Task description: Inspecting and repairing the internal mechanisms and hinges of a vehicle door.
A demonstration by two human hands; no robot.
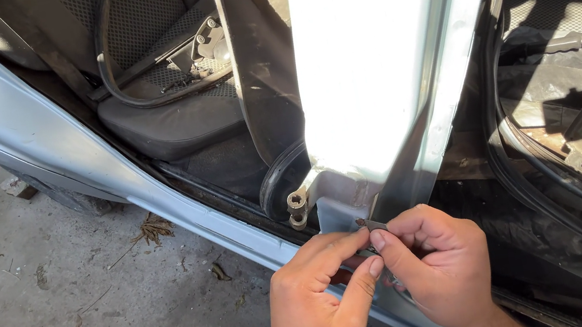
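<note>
A small, thin, dark metal clip (370, 224) is pinched between the fingertips of both hands, just below the bottom end of the pale silver-blue car door pillar (368, 56). It lies roughly level, tilted a little, its left tip poking out above the fingers (348, 244). Most of its length is hidden by the fingers, so its full shape cannot be told. It looks dull, brownish and worn, sitting right at the pillar's lower edge.
</note>
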